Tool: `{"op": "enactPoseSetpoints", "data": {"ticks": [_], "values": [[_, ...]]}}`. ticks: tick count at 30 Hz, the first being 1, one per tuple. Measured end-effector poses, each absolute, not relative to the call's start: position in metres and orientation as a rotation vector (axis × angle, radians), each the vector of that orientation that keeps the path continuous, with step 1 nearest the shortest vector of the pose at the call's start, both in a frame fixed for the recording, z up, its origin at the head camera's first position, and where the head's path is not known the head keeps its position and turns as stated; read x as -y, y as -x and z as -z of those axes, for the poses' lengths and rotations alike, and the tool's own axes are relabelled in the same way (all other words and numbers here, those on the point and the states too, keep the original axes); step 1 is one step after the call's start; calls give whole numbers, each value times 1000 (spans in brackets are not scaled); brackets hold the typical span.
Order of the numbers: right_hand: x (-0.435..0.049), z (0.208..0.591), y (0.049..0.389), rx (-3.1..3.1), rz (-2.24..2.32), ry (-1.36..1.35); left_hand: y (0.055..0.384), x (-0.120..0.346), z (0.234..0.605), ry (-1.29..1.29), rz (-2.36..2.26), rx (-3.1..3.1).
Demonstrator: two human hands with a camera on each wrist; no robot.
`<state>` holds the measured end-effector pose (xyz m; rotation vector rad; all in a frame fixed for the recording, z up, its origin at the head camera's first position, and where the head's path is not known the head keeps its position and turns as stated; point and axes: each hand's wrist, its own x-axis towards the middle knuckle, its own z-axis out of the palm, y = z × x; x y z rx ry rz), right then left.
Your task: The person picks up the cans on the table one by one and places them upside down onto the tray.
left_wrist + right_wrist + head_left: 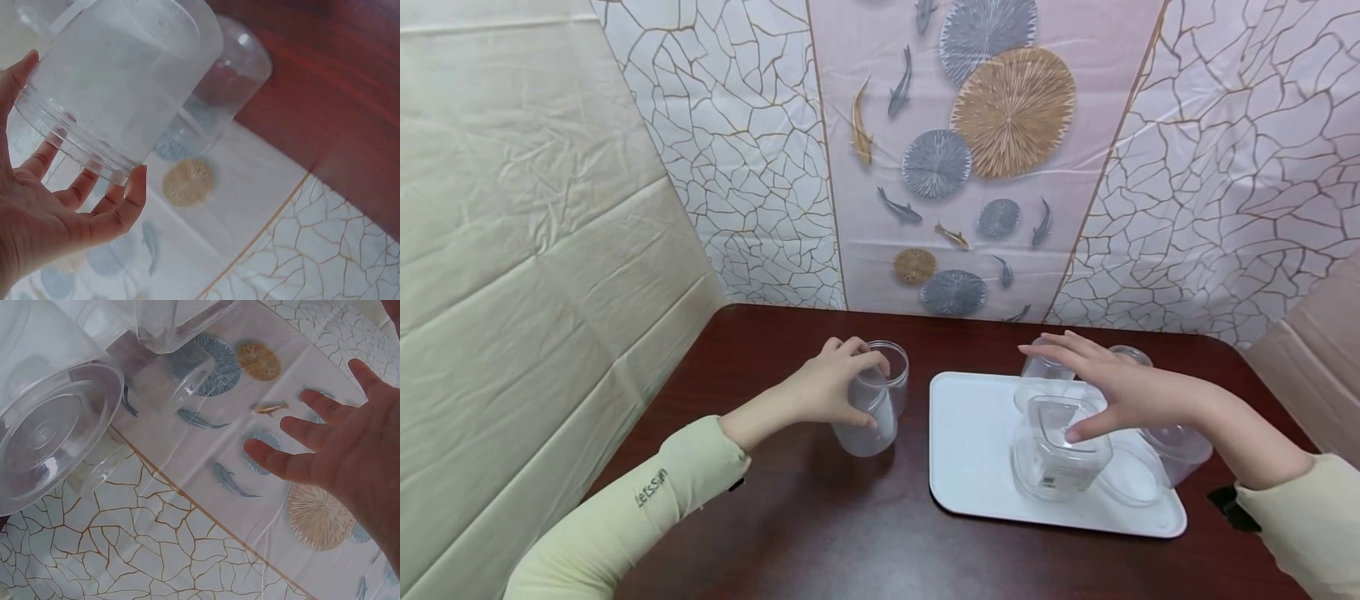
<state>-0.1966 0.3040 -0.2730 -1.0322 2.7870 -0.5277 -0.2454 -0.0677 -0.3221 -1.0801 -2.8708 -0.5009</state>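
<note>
My left hand (pixel 831 385) grips a clear plastic jar (pixel 865 435) from above, thumb on the near side and fingers round its rim. In the left wrist view, the fingertips curl against the threaded rim of this frosty-looking jar (pixel 119 81). A second clear jar (pixel 898 379) stands right behind it on the table. Over the white tray (pixel 967 442), my right hand (pixel 1138 390) hovers with spread fingers and holds nothing. Below its thumb is a square clear container (pixel 1063 468). The right wrist view shows the extended fingers (pixel 294 462) apart from the containers.
More clear containers crowd the tray's right side: one at the back (pixel 1043 367), a round lid-like piece (pixel 1131 477) and a tilted tub (pixel 1183 450) at the right edge. The dark red table (pixel 820 517) meets a patterned cloth wall (pixel 760 208) behind.
</note>
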Motion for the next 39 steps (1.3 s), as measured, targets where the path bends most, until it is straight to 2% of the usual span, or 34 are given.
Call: {"op": "enactPoseSetpoints", "data": {"ticks": [8, 16, 25, 39], "values": [[-299, 270, 196, -2778, 509, 980, 249, 76, 296, 1100, 721, 2851], [-297, 266, 196, -2823, 420, 975, 259, 84, 279, 1005, 959, 2773], [-289, 259, 200, -2944, 408, 979, 268, 90, 277, 861, 1359, 2649], [-262, 257, 201, -2923, 829, 868, 274, 66, 293, 847, 2172, 2146]]}}
